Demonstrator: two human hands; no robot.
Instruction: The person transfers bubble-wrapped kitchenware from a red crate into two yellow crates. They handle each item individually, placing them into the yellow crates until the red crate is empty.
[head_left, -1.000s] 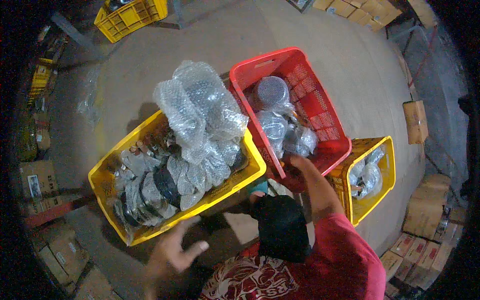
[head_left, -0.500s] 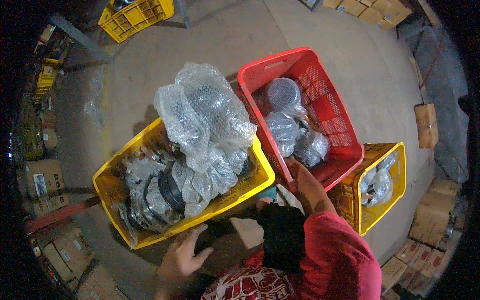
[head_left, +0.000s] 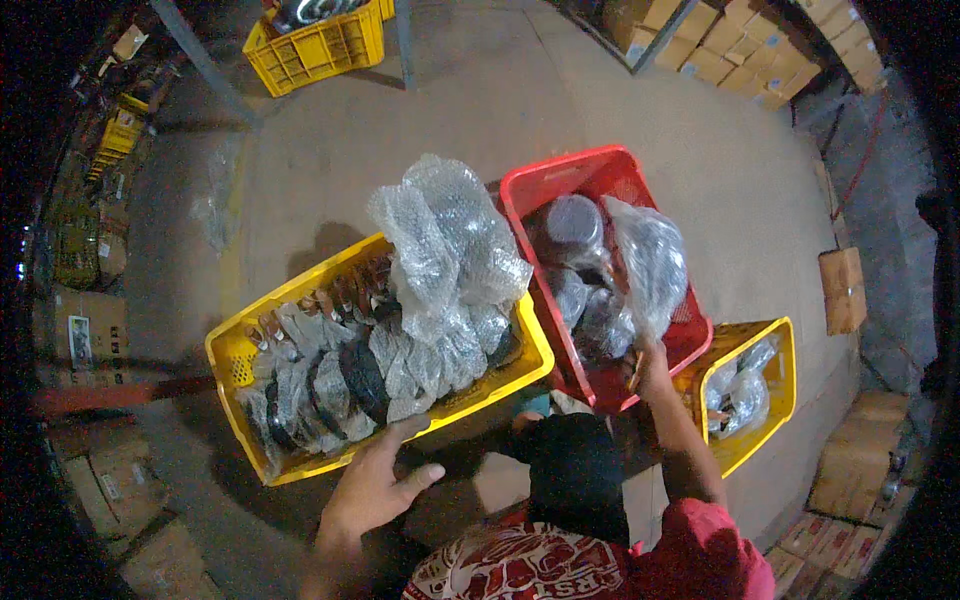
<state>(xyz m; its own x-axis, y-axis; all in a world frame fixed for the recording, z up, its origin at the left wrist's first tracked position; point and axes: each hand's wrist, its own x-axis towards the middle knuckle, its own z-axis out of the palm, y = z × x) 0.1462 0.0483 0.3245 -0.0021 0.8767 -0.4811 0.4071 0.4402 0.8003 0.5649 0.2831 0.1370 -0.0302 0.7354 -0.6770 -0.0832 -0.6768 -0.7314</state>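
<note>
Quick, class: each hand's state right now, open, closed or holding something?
Left hand: open, empty, by the larger yellow crate.
Right hand: closed, holding a plastic-wrapped item at the red crate.

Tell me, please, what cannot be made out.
Head view:
Part of the inside of the red crate, hidden by the wrapped bundle in the right hand.
What that bundle holds, obscured by its glossy wrap.
The far-right corner of the large yellow crate, hidden by bubble wrap.
Part of the top yellow crate, cut off by the upper edge.
</note>
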